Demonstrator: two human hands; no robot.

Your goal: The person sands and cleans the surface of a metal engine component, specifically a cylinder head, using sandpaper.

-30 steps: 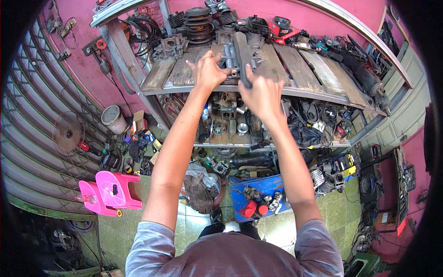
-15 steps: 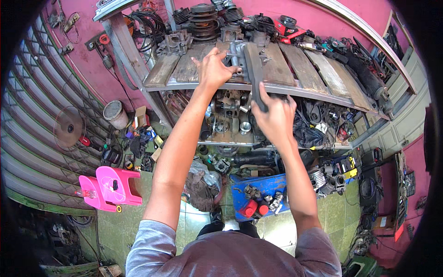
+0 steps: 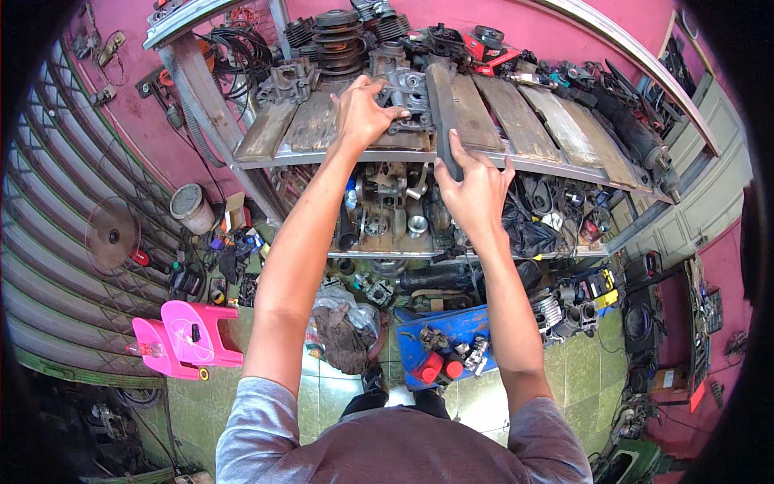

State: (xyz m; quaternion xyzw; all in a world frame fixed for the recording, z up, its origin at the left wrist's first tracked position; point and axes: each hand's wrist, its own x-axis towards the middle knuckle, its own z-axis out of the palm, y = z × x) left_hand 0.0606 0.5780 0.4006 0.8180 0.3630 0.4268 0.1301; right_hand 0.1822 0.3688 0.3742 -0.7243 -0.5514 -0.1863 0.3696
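Observation:
On the slatted workbench (image 3: 315, 126), a grey metal engine casting (image 3: 413, 98) with holes and raised bosses lies near the front edge. My left hand (image 3: 365, 113) grips its left side, the thumb reaching across its near part and the fingers spread along the far side. Just right of the casting, a long, dark grey flat bar (image 3: 443, 113) points away from me. My right hand (image 3: 477, 192) pinches the bar's near end at the bench's front edge, thumb on the left, index finger laid along it. The casting's underside is hidden.
Engine parts, including a stack of dark ribbed discs (image 3: 339, 44), crowd the bench's back. A metal frame post (image 3: 211, 113) stands at left. Below are a shelf of parts, a blue tray (image 3: 413, 335) and a pink stool (image 3: 201, 327) on the floor.
The casting has turned so that its holed face shows more, with my left hand still on it. My right hand and the bar have shifted slightly; the hand's motion blur is gone.

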